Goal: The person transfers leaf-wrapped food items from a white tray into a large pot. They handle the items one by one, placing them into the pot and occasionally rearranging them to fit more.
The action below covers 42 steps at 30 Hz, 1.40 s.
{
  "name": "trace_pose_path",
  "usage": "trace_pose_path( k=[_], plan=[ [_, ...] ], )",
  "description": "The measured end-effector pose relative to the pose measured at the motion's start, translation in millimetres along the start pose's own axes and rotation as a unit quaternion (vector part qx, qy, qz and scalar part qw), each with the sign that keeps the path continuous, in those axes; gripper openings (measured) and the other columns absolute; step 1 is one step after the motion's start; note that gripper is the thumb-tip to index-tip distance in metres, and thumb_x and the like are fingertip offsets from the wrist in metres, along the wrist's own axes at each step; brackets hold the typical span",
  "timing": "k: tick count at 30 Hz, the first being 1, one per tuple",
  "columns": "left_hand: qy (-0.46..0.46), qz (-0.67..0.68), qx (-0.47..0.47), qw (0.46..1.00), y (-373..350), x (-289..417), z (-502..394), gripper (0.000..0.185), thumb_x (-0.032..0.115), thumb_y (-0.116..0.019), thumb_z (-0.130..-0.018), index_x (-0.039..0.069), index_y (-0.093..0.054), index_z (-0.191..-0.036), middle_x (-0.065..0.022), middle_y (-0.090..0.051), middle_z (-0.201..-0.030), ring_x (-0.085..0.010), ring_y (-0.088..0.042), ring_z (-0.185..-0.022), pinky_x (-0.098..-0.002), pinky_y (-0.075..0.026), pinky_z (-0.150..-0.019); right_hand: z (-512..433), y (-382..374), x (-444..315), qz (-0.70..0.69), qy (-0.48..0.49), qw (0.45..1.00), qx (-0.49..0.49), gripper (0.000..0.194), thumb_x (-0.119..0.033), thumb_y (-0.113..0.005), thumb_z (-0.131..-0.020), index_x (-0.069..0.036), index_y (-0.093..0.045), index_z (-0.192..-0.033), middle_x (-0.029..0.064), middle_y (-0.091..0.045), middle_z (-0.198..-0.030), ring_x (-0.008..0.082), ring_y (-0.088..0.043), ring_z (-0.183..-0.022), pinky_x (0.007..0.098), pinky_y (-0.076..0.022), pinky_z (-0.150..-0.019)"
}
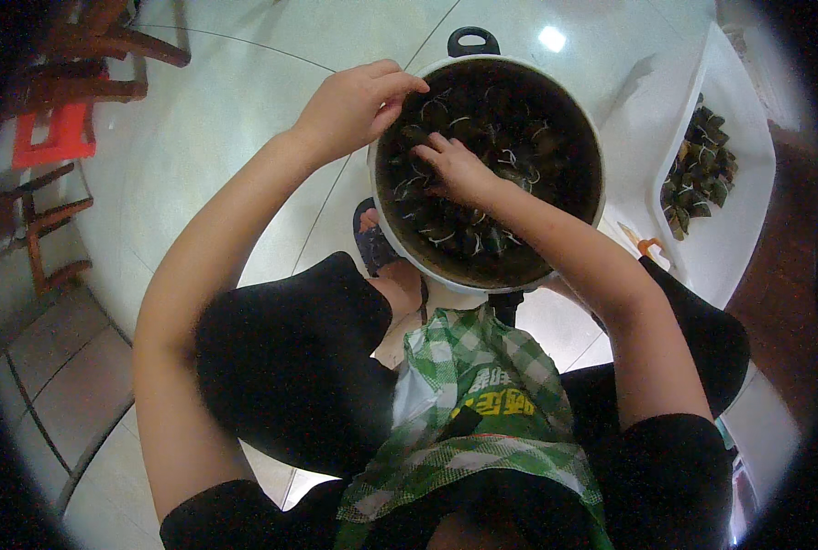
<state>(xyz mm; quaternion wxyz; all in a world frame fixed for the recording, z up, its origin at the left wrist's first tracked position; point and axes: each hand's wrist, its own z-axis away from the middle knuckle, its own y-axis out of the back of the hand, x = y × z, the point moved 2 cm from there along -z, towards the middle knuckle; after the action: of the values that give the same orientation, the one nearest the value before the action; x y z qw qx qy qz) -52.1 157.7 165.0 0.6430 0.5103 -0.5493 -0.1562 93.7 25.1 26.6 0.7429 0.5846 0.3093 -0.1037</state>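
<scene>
A round pot [488, 283] with a pale rim and dark inside stands on the floor between my feet. Many leaf-wrapped zongzi [491, 237], tied with white string, fill its dim interior. Against the upper left rim rests my left hand [361, 103], the fingertips over the edge and the thumb lower on the outside. My right hand [460, 172] reaches into the pot from the right, its fingers bent down onto the zongzi at left of centre. Whether those fingers grip one is hidden by the hand and the shadow.
To the right, a white tub [746, 227] holds a pile of more zongzi [698, 165]. The pot has a black loop handle [474, 42] at the far side and another black handle [505, 306] near me. Wooden stools [55, 227] and a red plastic item [58, 134] are at left.
</scene>
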Motion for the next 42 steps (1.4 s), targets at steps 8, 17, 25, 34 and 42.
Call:
trace_pose_path(
  k=[8,17,25,34,42],
  plan=[
    [0.028,-0.005,0.034,0.999,-33.8,-13.9,17.5,0.033,0.0,-0.06,-0.078,0.013,-0.063,-0.109,-0.0066,-0.059,-0.099,-0.0248,-0.061,-0.086,-0.0343,-0.052,-0.075,7.8,14.9,-3.5,-0.021,0.001,0.999,0.041,0.039,-0.005,-0.067,-0.072,-0.007,-0.055,-0.11,0.0164,-0.054,-0.104,0.0377,-0.056,-0.096,0.0436,-0.0481,-0.081],
    [0.003,-0.021,0.052,0.998,-65.6,-13.8,28.5,0.033,0.003,-0.062,-0.074,0.011,-0.063,-0.106,-0.0081,-0.056,-0.111,-0.0283,-0.054,-0.105,-0.0382,-0.049,-0.087,-5.0,-0.4,-12.3,0.11,-0.003,0.992,0.066,0.033,-0.006,-0.054,-0.078,-0.005,-0.056,-0.111,0.0132,-0.055,-0.104,0.0324,-0.059,-0.084,0.0406,-0.0521,-0.069],
    [-0.004,-0.009,-0.021,1.0,-39.0,-8.4,19.8,0.032,0.004,-0.061,-0.08,0.012,-0.062,-0.11,-0.0092,-0.055,-0.115,-0.0299,-0.056,-0.102,-0.0372,-0.048,-0.09,-4.6,13.8,-25.4,-0.003,-0.056,0.996,-0.067,0.047,-0.016,-0.064,-0.082,-0.008,-0.05,-0.126,0.0134,-0.055,-0.114,0.0378,-0.061,-0.096,0.0446,-0.0511,-0.083],
    [-0.06,-0.052,-0.131,0.988,-12.0,9.5,-6.7,0.029,0.005,-0.062,-0.077,0.01,-0.062,-0.106,-0.0113,-0.06,-0.094,-0.0313,-0.06,-0.091,-0.0402,-0.051,-0.078,82.0,323.5,81.4,-0.032,-0.054,0.993,0.099,0.029,-0.013,-0.059,-0.091,-0.009,-0.057,-0.119,0.0055,-0.065,-0.092,0.0137,-0.062,-0.084,0.0288,-0.0506,-0.077],
    [0.177,-0.198,-0.308,0.914,-142.0,50.4,-4.8,0.015,0.002,-0.059,-0.078,-0.001,-0.063,-0.092,-0.0228,-0.057,-0.1,-0.0375,-0.061,-0.089,-0.0414,-0.054,-0.075,273.1,295.3,249.7,-0.232,-0.407,0.853,0.232,0.031,-0.022,-0.063,-0.088,-0.004,-0.06,-0.113,0.0013,-0.062,-0.086,0.0089,-0.055,-0.074,0.0238,-0.0462,-0.07]
  ],
)
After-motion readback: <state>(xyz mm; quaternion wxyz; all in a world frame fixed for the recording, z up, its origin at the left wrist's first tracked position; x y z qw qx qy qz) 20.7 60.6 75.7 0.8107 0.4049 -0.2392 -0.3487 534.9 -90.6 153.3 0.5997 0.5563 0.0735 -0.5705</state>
